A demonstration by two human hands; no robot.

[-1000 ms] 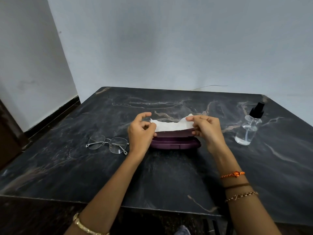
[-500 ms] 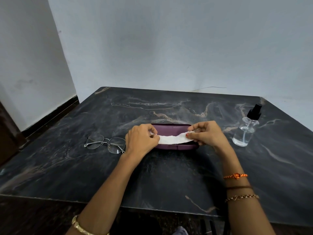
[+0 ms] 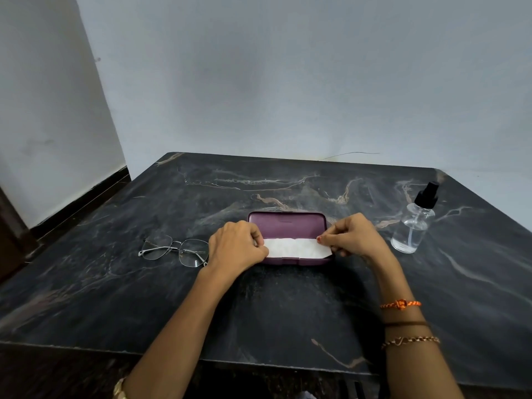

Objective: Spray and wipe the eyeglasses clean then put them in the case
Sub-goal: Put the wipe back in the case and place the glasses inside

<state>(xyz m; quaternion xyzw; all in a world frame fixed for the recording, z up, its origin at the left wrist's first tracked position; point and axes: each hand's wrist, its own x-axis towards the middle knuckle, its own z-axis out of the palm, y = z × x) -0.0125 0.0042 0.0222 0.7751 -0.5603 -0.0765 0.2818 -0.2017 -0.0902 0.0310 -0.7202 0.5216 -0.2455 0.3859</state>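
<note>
A purple eyeglass case (image 3: 288,224) lies open at the table's middle, its lid tilted back. A white cloth (image 3: 296,248) is stretched flat over the case's front half. My left hand (image 3: 236,247) pinches the cloth's left end and my right hand (image 3: 352,236) pinches its right end. Thin metal-framed eyeglasses (image 3: 175,249) rest folded out on the table just left of my left hand. A clear spray bottle (image 3: 414,226) with a black nozzle stands upright to the right of my right hand.
The dark marble table (image 3: 259,312) meets a pale wall at its far edge. Its front edge runs under my forearms. A dark doorway or skirting lies at the far left.
Both hands lowered the cloth from above the case down onto it. The case lid now stands open behind the cloth. Eyeglasses and bottle stayed put.
</note>
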